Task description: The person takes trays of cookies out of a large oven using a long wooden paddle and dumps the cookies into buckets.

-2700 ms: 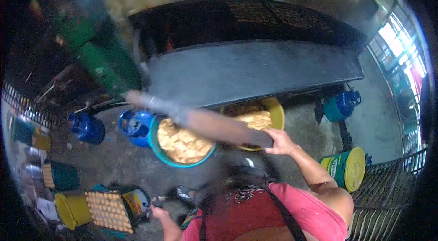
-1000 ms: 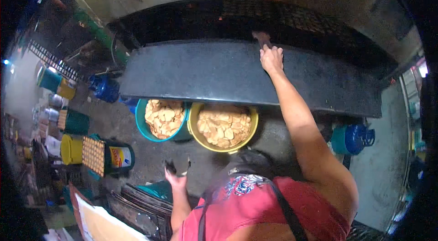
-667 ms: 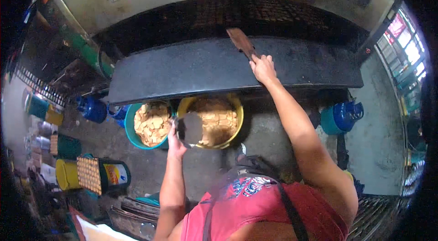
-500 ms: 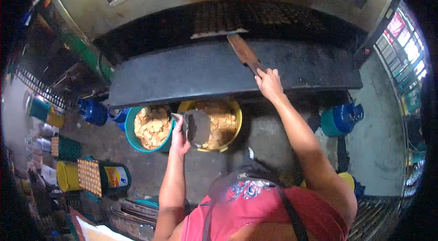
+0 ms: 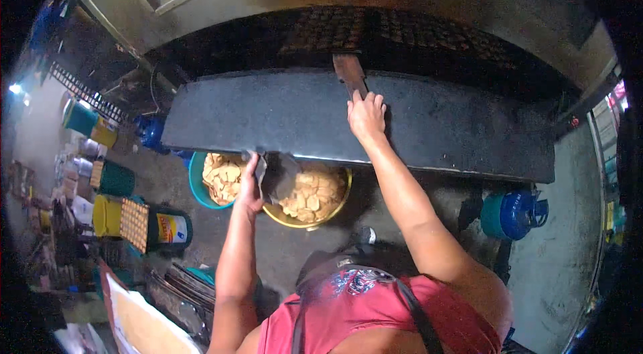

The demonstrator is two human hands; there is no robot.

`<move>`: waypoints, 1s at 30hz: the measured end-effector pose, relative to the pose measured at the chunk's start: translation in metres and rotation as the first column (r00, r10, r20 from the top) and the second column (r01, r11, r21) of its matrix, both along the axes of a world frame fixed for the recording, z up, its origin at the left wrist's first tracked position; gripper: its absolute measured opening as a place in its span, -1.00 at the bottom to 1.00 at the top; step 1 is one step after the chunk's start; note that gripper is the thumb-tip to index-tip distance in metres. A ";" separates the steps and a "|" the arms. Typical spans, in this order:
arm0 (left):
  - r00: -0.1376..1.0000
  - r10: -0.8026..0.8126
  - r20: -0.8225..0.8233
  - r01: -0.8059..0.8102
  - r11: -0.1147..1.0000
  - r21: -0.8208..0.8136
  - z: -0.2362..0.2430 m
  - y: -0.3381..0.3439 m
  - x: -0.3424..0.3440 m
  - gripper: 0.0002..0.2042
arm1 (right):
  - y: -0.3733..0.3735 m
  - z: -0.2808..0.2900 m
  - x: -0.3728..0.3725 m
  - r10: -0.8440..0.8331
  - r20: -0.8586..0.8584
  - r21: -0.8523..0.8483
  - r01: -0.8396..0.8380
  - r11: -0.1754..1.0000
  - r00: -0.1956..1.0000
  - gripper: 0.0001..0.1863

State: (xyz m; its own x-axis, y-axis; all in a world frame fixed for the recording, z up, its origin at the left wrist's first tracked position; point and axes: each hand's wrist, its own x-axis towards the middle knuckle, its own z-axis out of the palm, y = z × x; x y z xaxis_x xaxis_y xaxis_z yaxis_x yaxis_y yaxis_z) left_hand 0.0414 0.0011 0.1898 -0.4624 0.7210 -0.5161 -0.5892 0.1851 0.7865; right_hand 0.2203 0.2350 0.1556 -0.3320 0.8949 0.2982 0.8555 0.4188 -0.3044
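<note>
My right hand (image 5: 367, 116) grips the handle of a flat wooden paddle (image 5: 349, 71) above the dark ledge (image 5: 268, 109). The paddle's far end meets the oven mouth, beside rows of small baked pieces (image 5: 328, 31) in the dark interior. Lower and to the left, my left hand (image 5: 250, 186) holds a dark grey rounded piece (image 5: 280, 174), perhaps a cloth or scoop; its kind is unclear. It hangs over the left part of a yellow tub (image 5: 309, 225) full of flat, pale brown biscuits (image 5: 313, 192). Similar biscuits fill a teal tub (image 5: 195, 183) left of that hand.
A blue gas cylinder (image 5: 517, 215) stands right, below the ledge; another blue cylinder (image 5: 149, 131) is at left. On the left are a dark green bucket (image 5: 175, 228), a yellow bucket (image 5: 106, 215) and an egg tray (image 5: 134, 225). A pale-filled tray (image 5: 144, 317) lies lower left.
My right hand and the paddle have shifted left and forward, with the blade now straighter toward the oven. The pale strip at the oven mouth no longer shows. The view has tilted.
</note>
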 end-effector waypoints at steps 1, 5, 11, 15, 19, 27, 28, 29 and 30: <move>0.997 -0.062 0.041 0.060 0.997 0.058 0.005 0.012 -0.009 -0.49 | -0.002 0.001 0.004 0.002 -0.012 0.022 -0.002 1.000 1.000 -0.59; 0.986 -0.162 -0.040 0.164 0.985 0.055 0.025 0.084 -0.054 -0.54 | -0.012 -0.002 0.020 -0.015 -0.031 0.014 0.015 1.000 0.999 -0.56; 0.900 -0.287 -0.327 0.283 0.957 -0.060 0.010 0.207 -0.173 -0.65 | -0.047 -0.009 0.042 0.016 -0.028 0.048 -0.014 0.999 0.999 -0.56; 0.866 -0.386 -0.317 0.362 0.922 -0.135 0.008 0.272 -0.184 -0.70 | -0.068 -0.007 0.069 -0.019 -0.026 0.083 0.021 0.996 0.999 -0.56; 0.611 -0.584 -0.534 0.453 0.811 -0.369 0.011 0.285 -0.177 -0.76 | -0.087 -0.011 0.088 0.024 -0.016 0.137 -0.022 0.990 1.000 -0.56; -0.048 -0.600 -0.799 0.176 0.782 -0.598 0.061 0.188 -0.121 -0.50 | -0.139 -0.030 0.138 0.040 0.020 0.125 -0.042 0.991 0.999 -0.50; 0.107 -0.653 -0.750 0.263 0.746 -0.612 0.066 0.167 -0.115 -0.48 | -0.144 -0.031 0.146 0.052 0.004 0.103 -0.052 0.993 0.999 -0.50; 0.115 -0.651 -0.750 0.253 0.749 -0.612 0.066 0.144 -0.108 -0.48 | -0.148 -0.032 0.156 0.065 0.003 0.102 -0.064 0.993 0.998 -0.50; 0.331 -0.590 -0.737 0.346 0.802 -0.487 0.063 0.118 -0.101 -0.49 | -0.153 -0.032 0.169 0.084 0.011 0.089 -0.085 0.992 0.996 -0.49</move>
